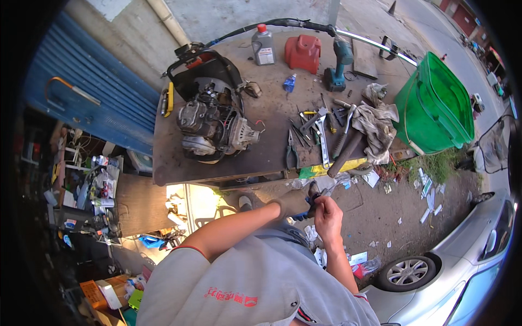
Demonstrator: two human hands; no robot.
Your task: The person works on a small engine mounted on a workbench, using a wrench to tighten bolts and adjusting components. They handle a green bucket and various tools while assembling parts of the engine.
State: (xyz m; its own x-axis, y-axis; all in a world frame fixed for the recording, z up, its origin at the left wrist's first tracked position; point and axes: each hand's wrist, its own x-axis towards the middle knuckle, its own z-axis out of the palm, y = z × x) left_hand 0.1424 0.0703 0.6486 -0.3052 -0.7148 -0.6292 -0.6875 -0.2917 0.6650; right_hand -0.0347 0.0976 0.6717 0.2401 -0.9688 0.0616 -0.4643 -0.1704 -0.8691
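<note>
A work glove (292, 203) is covering the left hand (302, 206); it is having a dull tan colour on the cuff and the back, and towards the fingers it is showing dark parts and a little blue. The cuff is sitting close around the wrist, and its edge is looking rather thick. The glove is being in front of the person's waist, well apart from the near edge of the bench (261, 173).

The left forearm (239, 228) is lying bare and slanting across the front of the body, from the grey sleeve towards the middle. The right forearm (342, 266) is rising more steeply from the lower right, so both hands are meeting. The right hand (328, 218) is bare, and its grip is closing with curled fingers, pinching the dark finger end of the glove. About the left grip I cannot tell, because the glove and the right hand are hiding its fingers.
</note>
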